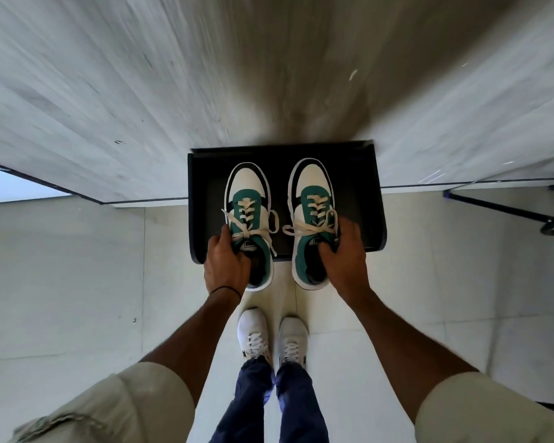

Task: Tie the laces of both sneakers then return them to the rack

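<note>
While each hand grips a tied green sneaker, left hand [226,262], right hand [346,257], tongue labels unreadable.

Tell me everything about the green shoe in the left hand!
The left green sneaker has a cream toe, a dark band round the toe edge, a green lace panel and heel, and a white sole. Its cream laces are tied in a bow with loose ends hanging. It points away from the person, toe over the black rack shelf, heel sticking out past the shelf's front edge. The left hand grips it at the collar, fingers tucked inside the opening. It looks like smooth leather, though that is uncertain.
</note>
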